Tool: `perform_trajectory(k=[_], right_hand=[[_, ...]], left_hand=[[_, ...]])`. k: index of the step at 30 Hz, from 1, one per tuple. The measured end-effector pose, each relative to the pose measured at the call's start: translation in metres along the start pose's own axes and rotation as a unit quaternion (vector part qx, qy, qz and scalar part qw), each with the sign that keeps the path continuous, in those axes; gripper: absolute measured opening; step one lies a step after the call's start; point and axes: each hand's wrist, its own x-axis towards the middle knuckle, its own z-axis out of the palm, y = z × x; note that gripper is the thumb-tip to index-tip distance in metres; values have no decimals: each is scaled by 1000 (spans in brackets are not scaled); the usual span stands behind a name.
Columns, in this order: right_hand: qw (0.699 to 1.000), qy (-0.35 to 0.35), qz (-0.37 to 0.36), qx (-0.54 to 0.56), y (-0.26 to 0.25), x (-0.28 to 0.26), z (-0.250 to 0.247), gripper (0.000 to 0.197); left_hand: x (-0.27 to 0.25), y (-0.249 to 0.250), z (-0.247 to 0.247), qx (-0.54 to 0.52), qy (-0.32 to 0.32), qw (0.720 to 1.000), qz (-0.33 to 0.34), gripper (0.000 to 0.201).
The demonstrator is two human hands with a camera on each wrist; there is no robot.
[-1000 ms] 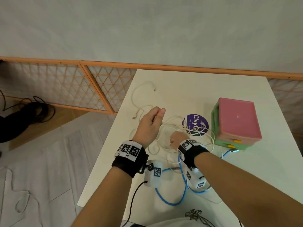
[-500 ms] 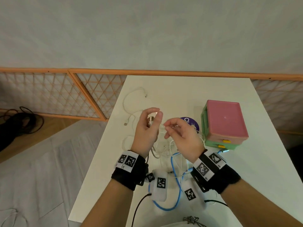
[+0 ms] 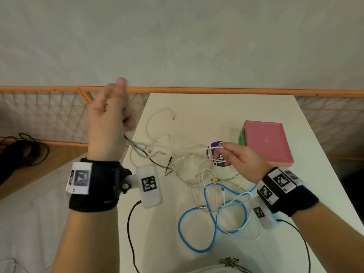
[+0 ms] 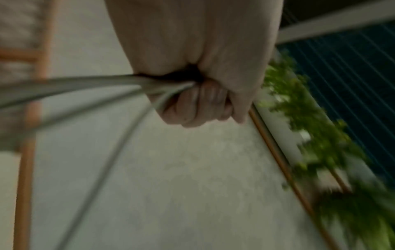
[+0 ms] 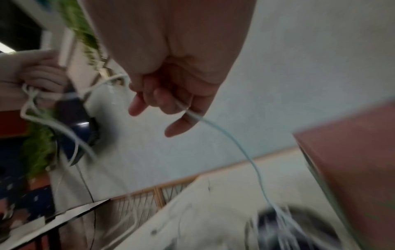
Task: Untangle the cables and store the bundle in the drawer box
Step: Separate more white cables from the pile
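Note:
A tangle of white cables (image 3: 189,166) lies mid-table, with a blue cable (image 3: 199,213) looped in front of it. My left hand (image 3: 110,123) is raised high off the table's left edge and grips several grey-white strands (image 4: 136,84) in its curled fingers; the strands run taut down to the tangle. My right hand (image 3: 236,158) hovers over the purple disc and pinches a loop of white cable (image 5: 213,128). The drawer box (image 3: 266,142), pink-topped with green sides, stands at the right, its drawers hidden from view.
A purple round lid (image 3: 215,146) lies under the cables beside the box. An orange lattice fence (image 3: 59,115) runs behind and left of the white table (image 3: 216,107). Black cords (image 3: 21,152) lie on the floor at left. Black sensor leads (image 3: 131,229) trail from my wrists.
My hands have separated. The left one rose up and to the left, pulling strands taut out of the tangle. The right one moved right, toward the box, holding a white loop.

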Motion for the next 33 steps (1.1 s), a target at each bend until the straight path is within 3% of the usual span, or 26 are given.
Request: perform_trajectory(k=[1,2,3,5,8,10,13,16,18,20,21,23,25,27,29,30,32,33], right_hand=[[999,-13,-21,-23,-8,6,-5,26],[997,-22,-43,-53,-17,12,-8,26],[994,-27,-63,-85,-28,18,-11,26],[985,-21,-104,-139,-47,29,-13,25],[976,-29,-126,-173,-60,37,-16,24],[980,-37,-104,-166,-54,36,-22,24],[988,-56,-42,-135,-31,26,-32,24],[987,-86,19,-132,-10,16,-38,26],[987,-91,32,-129,-5,15,-38,27],[989,-84,16,-118,-12,19,-36,27],[989,-84,1,-120,-19,22,-34,27],[986,-86,-35,-138,-35,30,-30,26],[985,-78,-68,-138,-49,35,-29,25],[989,-58,-75,-117,-54,34,-34,25],[994,-43,-54,-89,-44,28,-41,25],[994,-45,-36,-89,-36,23,-44,25],[992,-66,5,-110,-19,14,-45,26],[990,-76,20,-119,-12,10,-44,26]], left_hand=[[-4,0,4,88,-54,995,14,27],[-8,0,10,176,-119,977,17,11],[-13,-3,19,257,-183,949,2,8],[-22,-14,35,370,-285,884,-32,25],[-29,-22,47,407,-322,854,-41,24],[-27,-21,41,389,-272,879,-44,26],[-18,-19,18,355,-104,929,-5,25],[-5,-21,-9,391,30,919,27,22],[-1,-21,-15,444,22,895,33,26],[-6,-23,-4,479,-70,874,44,60],[-11,-25,8,490,-135,859,57,67],[-20,-32,35,480,-247,838,71,60],[-26,-41,54,484,-285,824,78,39],[-23,-44,58,474,-251,839,94,31],[-14,-38,49,450,-147,875,106,27],[-6,-34,41,456,-82,879,110,28],[8,-27,21,495,14,864,94,32],[12,-25,14,509,23,856,88,32]])
